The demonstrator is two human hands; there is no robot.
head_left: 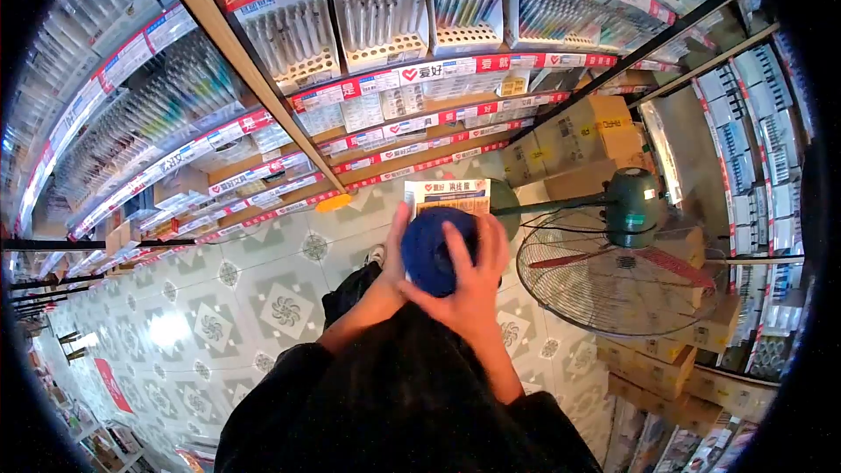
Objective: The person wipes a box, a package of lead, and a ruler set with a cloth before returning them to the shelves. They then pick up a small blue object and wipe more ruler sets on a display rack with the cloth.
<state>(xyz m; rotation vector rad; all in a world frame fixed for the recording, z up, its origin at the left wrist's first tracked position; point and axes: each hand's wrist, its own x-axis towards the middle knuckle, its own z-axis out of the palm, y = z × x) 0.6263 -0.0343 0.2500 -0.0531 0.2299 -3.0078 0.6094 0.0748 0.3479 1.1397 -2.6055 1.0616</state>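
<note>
One fan [613, 289] beside blue ball [432, 256]

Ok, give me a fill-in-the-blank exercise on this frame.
1. The left hand and right hand clasp a round object coloured dark ____.
2. The fan beside them has a ____ motor housing.
3. The floor is laid with patterned ____.
Missing words: blue; green; tiles.

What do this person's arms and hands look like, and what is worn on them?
The left hand and right hand are bare: no gloves, and no ring or watch shows. The arms wear loose black sleeves that stop short of the wrists, leaving the forearms uncovered. No markings show on the fabric.
</note>
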